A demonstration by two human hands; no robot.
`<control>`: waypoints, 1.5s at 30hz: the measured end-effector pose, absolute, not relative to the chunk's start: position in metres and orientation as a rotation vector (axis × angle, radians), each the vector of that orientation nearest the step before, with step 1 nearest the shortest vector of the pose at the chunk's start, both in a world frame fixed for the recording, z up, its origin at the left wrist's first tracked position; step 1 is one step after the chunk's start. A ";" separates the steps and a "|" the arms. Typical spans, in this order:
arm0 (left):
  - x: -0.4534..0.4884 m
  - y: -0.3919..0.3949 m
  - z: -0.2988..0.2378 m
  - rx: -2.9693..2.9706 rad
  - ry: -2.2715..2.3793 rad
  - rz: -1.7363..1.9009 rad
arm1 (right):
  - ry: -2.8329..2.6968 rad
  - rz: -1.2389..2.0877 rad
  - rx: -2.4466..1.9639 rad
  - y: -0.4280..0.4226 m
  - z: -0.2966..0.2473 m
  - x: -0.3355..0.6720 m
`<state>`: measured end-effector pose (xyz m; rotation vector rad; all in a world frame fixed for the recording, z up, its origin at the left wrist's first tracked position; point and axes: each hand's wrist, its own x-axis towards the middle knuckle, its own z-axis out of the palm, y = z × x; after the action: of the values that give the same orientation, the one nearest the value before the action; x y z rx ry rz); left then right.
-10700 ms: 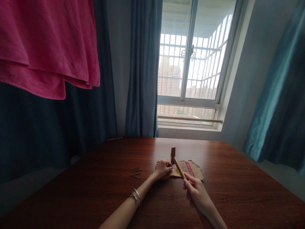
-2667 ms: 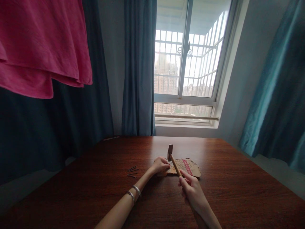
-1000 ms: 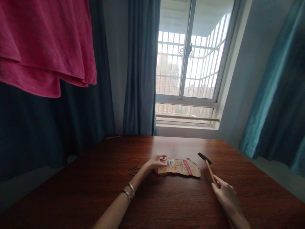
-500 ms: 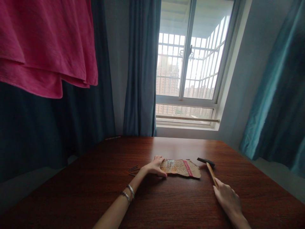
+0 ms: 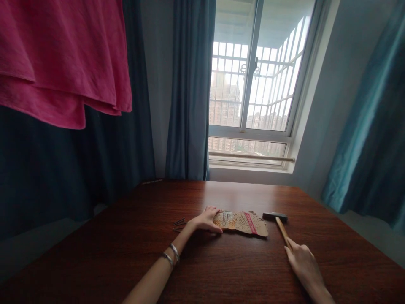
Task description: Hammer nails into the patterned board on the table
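My left hand grips the left end of a flat, layered piece of brown cardboard, thumb on the near edge and fingers on the far edge. The cardboard is covered in dark dots and crossed by a pink band. Several thin nails stand upright in it, close to my left fingers. My right hand is wrapped around the wooden handle of a hammer. The dark hammer head lies to the right of the cardboard, apart from it; whether it touches the table I cannot tell.
Several loose nails lie on the brown wooden table, left of my left wrist. A pink cloth hangs at upper left before dark blue curtains. Behind the table is a barred window.
The hammer head has turned from a slant to nearly level, and the right hand has shifted slightly. My left hand keeps its hold on the cardboard. The view has moved a little.
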<state>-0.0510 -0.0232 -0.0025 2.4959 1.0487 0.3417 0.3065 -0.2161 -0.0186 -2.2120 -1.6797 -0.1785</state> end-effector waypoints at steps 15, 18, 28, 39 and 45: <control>-0.062 -0.022 0.028 2.402 1.090 0.517 | -1.637 -0.427 -2.110 -0.198 0.010 0.277; -0.087 -0.013 0.046 2.380 1.182 0.640 | -1.695 -0.453 -1.876 -0.182 0.029 0.252; -0.196 -0.001 0.049 2.103 1.754 0.233 | -1.661 -0.160 -1.782 -0.106 0.035 0.216; -0.179 -0.013 0.043 1.943 1.832 0.054 | -1.602 0.034 -1.799 -0.104 0.005 0.221; -0.177 -0.006 0.029 2.042 1.818 0.045 | -1.576 0.086 -1.779 -0.105 0.007 0.217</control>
<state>-0.1768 -0.0059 0.0294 2.0421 1.8178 0.0451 0.2165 -0.1054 0.0068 -1.7789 -1.5760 0.0862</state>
